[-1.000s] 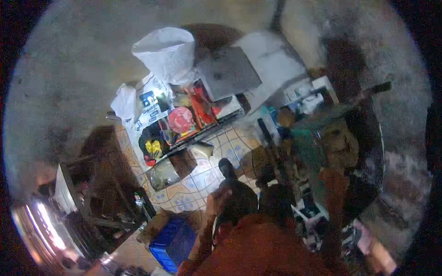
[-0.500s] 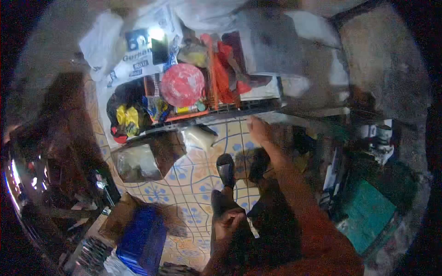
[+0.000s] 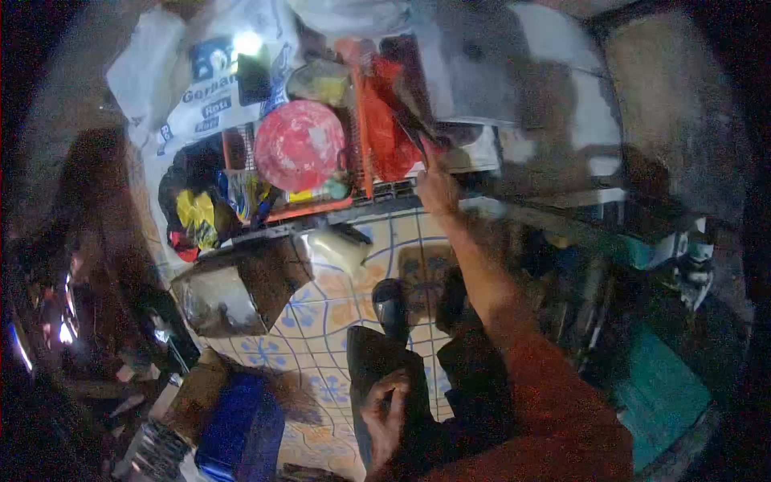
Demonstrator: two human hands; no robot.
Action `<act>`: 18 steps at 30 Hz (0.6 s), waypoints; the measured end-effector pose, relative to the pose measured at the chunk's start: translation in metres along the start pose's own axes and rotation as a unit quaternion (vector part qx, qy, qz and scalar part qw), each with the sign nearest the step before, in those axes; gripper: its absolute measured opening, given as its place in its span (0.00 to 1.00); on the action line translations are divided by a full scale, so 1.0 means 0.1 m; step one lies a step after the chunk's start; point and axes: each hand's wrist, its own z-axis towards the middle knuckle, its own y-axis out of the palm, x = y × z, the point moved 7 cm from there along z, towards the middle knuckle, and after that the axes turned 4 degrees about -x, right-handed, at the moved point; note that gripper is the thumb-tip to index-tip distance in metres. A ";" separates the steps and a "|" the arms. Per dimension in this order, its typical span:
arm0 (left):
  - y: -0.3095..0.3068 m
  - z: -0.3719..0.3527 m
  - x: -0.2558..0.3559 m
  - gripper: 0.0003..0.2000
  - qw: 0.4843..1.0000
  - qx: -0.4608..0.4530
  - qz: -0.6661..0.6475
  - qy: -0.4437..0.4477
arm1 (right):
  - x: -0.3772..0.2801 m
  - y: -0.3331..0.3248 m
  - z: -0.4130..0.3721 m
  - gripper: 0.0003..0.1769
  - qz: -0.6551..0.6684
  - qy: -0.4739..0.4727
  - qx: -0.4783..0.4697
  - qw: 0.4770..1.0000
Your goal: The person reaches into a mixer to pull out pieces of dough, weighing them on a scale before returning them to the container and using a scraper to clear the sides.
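Note:
My right hand (image 3: 439,193) reaches forward to the front edge of the work surface, its fingers closed at the red end of a long dark tool (image 3: 419,135) that looks like pliers or shears. Beneath that tool lies a bright red bag or cloth (image 3: 389,132), beside an orange plastic basket (image 3: 309,210). A round pink-red lid or plate (image 3: 299,145), worn pale in the middle, rests in the basket. Low over my lap, my left hand (image 3: 385,414) is curled with thumb and fingers together, and nothing shows in it.
A white printed sack (image 3: 213,88) and a yellow-and-black bundle (image 3: 197,218) are at the left of the surface. Below stand a clear plastic-covered box (image 3: 221,297) and a blue bin (image 3: 241,426) on the patterned tile floor (image 3: 321,353). A green panel (image 3: 662,386) is at right.
My right hand has moved forward from above the floor to the dark tool at the surface edge. My left hand stays low near my lap. The view has shifted slightly.

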 end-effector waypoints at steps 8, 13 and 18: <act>-0.10 -0.61 1.14 0.03 0.991 -0.083 0.026 0.100 | 0.00 -1.75 -1.94 0.17 0.212 -0.049 0.066 0.974; 0.37 -0.89 1.99 0.05 0.934 -0.215 0.086 0.271 | -0.48 -3.58 -3.65 0.21 0.083 -0.005 -0.017 0.996; 1.58 -1.73 2.89 0.08 0.841 -0.341 0.150 0.393 | -0.57 -5.52 -5.23 0.21 0.266 0.157 0.097 0.946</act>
